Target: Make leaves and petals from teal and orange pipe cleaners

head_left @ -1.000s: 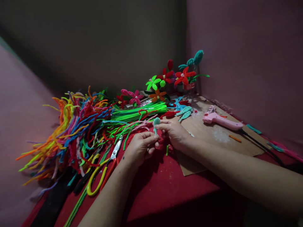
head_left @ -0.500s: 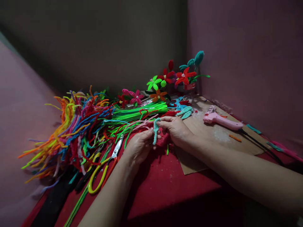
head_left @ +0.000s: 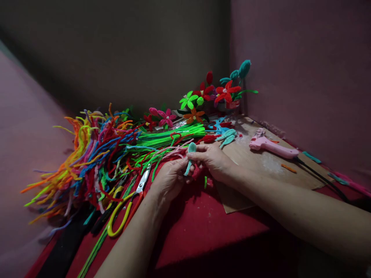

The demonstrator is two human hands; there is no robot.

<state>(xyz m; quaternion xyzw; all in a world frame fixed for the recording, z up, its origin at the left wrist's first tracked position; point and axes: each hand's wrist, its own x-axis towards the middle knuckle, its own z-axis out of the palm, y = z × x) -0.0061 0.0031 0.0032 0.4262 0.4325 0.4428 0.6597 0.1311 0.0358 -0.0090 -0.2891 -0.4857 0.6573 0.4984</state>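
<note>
both hands meet over the red table (head_left: 203, 227): the left hand (head_left: 171, 179) pinches the lower end of one teal pipe cleaner (head_left: 189, 156) and the right hand (head_left: 214, 160) grips its looped top, so it runs up and slightly right between them, equally near each. one pair of scissors (head_left: 130, 202) lies left, one pink glue gun (head_left: 271, 146) right.
</note>
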